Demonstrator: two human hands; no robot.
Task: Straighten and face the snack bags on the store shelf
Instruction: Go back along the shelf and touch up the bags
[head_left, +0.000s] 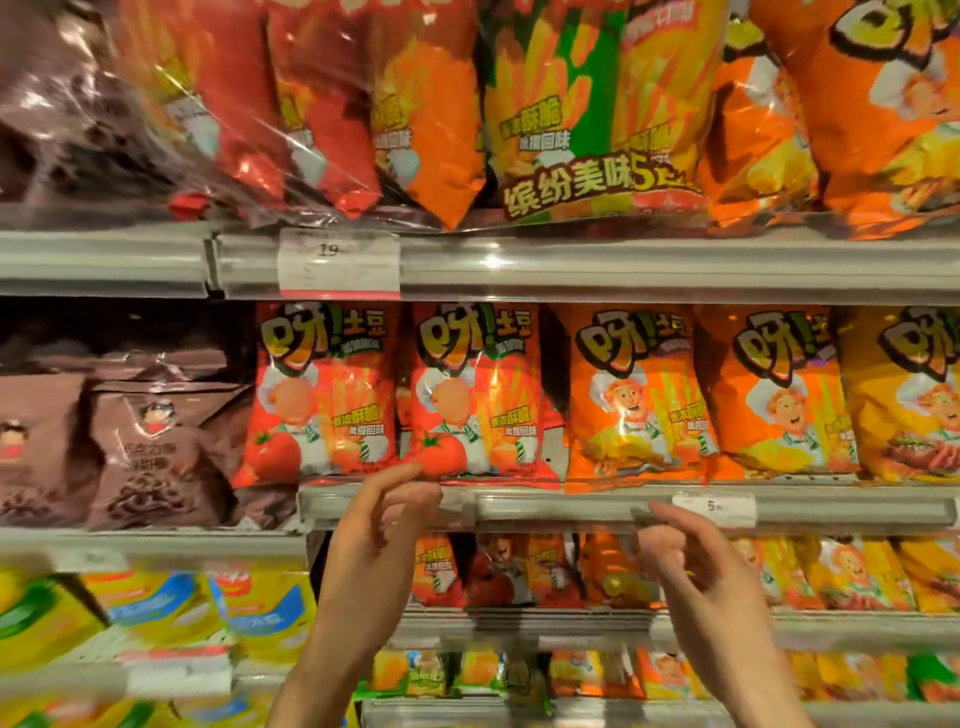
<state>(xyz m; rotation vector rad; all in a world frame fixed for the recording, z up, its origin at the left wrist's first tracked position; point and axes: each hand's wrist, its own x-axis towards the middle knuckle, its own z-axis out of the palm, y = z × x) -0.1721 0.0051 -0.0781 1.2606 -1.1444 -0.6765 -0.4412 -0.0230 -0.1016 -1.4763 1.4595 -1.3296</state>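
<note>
On the middle shelf (571, 506) stand two red tomato snack bags (322, 389) (478, 389), then two orange bags (634, 395) (774, 395) and a yellow bag (904, 395), all upright and facing out. My left hand (379, 535) is raised in front of the shelf rail, fingers loosely curled, fingertips at the bottom edge of the second red bag. My right hand (696, 566) hovers just below the rail under the first orange bag, fingers relaxed, holding nothing.
Large multipacks (597, 119) fill the top shelf above a price tag (340, 262). Brown bags (156, 441) sit at left on a lower-set shelf. Small snack bags (519, 571) and yellow packs (156, 608) line the shelves below.
</note>
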